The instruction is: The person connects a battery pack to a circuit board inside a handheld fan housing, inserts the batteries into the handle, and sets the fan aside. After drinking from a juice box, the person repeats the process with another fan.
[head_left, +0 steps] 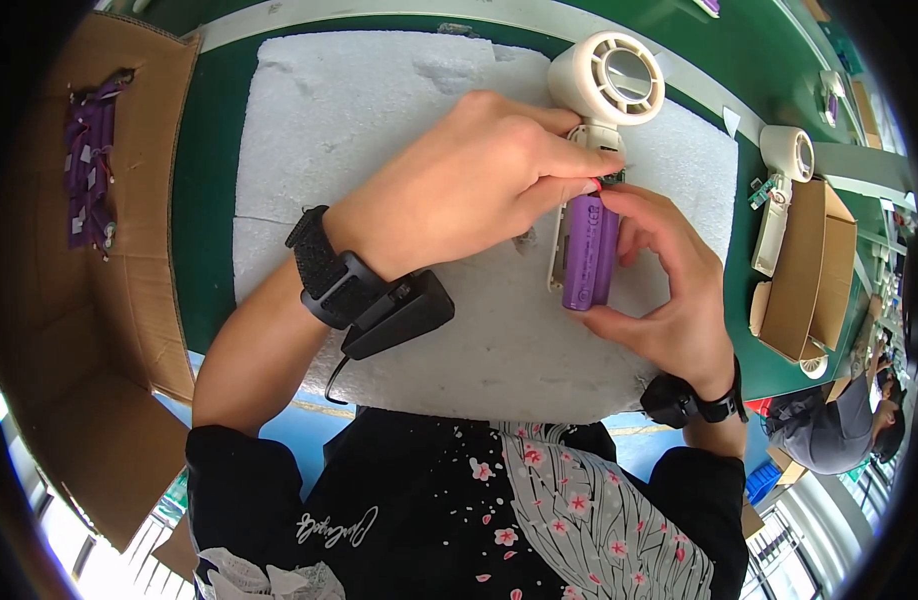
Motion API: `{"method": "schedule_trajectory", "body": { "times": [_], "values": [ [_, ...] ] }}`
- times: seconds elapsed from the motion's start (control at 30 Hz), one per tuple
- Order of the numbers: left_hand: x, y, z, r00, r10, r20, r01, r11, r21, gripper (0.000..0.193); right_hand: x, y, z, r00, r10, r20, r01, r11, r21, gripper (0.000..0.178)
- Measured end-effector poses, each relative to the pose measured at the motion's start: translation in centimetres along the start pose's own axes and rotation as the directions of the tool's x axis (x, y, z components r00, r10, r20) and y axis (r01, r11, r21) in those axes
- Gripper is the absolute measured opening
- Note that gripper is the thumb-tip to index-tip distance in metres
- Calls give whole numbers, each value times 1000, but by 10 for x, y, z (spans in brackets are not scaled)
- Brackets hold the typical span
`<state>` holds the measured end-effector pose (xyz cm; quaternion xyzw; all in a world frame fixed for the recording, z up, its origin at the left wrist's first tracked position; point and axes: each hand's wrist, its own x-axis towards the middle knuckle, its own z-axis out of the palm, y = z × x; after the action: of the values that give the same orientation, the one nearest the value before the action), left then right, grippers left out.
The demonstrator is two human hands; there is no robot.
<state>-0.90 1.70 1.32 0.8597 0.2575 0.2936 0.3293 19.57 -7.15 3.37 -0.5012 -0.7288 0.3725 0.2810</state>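
A cream handheld fan [576, 86] with a ring-shaped head lies on a white foam pad, its handle opened up. Along the handle rests a purple cylindrical battery pack [591, 252]. My right hand [684, 280] grips this pack lengthwise, thumb at its lower end and index finger at its upper end. Thumb and index fingertip of my left hand [489, 165] pinch by a bit of red wire [596, 184] at the pack's top, beside a small green circuit board [615, 176]. My left fingers partly cover the fan's neck.
At left stands a cardboard box [149, 200] holding several purple battery packs [94, 165]. Another opened fan [779, 190] and a smaller cardboard box [809, 270] are at right on the green table. The foam pad [379, 90] lies under the work. A person [839, 425] sits far right.
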Motion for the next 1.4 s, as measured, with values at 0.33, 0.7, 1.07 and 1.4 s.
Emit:
{"method": "schedule_trajectory", "body": {
  "times": [0.33,0.7,1.07,1.4],
  "values": [
    [0,-3,4,998,41,-40,-42,998,-46,27,-8,-6,9,984,-130,-121,99,968,-230,69],
    [0,-3,3,998,30,-56,-32,999,-37,25,-11,-22,9,996,-53,-73,23,933,-359,67],
    [-1,-6,4,997,-69,-21,67,995,-78,26,-7,-14,0,997,-83,4,78,919,-386,66],
    [4,-2,-4,981,-179,71,190,957,-217,33,-6,-10,5,981,-147,-127,97,936,-337,50]
  ]
}}
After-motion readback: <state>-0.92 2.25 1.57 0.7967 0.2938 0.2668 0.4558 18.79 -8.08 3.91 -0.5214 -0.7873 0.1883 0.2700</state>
